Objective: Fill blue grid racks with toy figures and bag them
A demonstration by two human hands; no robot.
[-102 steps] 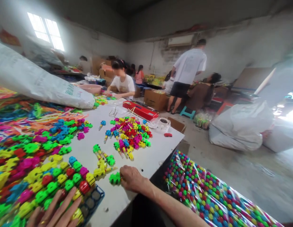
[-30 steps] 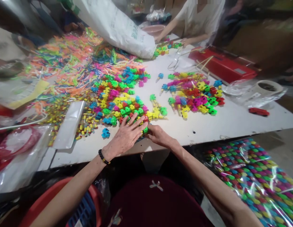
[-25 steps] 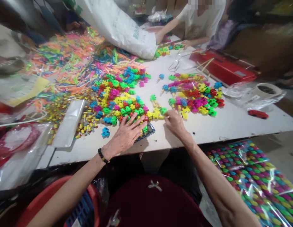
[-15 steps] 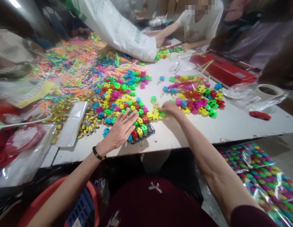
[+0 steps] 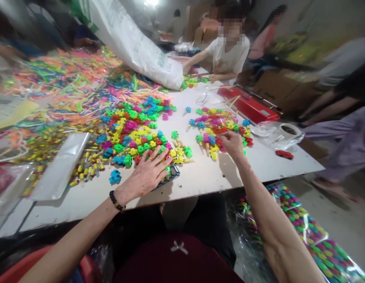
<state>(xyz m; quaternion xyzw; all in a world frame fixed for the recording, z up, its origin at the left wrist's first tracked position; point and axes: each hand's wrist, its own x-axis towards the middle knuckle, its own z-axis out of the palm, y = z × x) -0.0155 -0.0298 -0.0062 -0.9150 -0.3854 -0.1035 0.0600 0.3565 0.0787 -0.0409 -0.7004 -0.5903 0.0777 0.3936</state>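
Observation:
My left hand (image 5: pixel 148 171) lies with fingers spread over small coloured plastic toys in a dark blue tray (image 5: pixel 175 173), hiding much of it. My right hand (image 5: pixel 233 144) is at a loose pile of similar toys (image 5: pixel 216 127) in yellow, red, green, blue and magenta. Its fingers are curled together at the pile's near edge; what lies between them is hidden. Several yellow and green toys (image 5: pixel 179 153), some with pale stick-like ends, lie between the hands. A larger heap of these toys (image 5: pixel 132 125) spreads behind my left hand, and one blue toy (image 5: pixel 114 177) sits apart to its left.
Clear plastic bags (image 5: pixel 61 167) lie on small yellow-and-red pieces (image 5: pixel 85 167) at left. Behind is a mound of bright strips (image 5: pixel 67 82) and a white sack (image 5: pixel 149 55). At right are a red box-like device (image 5: pixel 248 104), a tape roll (image 5: pixel 289 131) and a co-worker (image 5: pixel 229 55) beyond.
My right hand has moved from the yellow and green toys beside the tray to the right-hand pile. My left hand remains over the tray. The camera view has shifted to the right.

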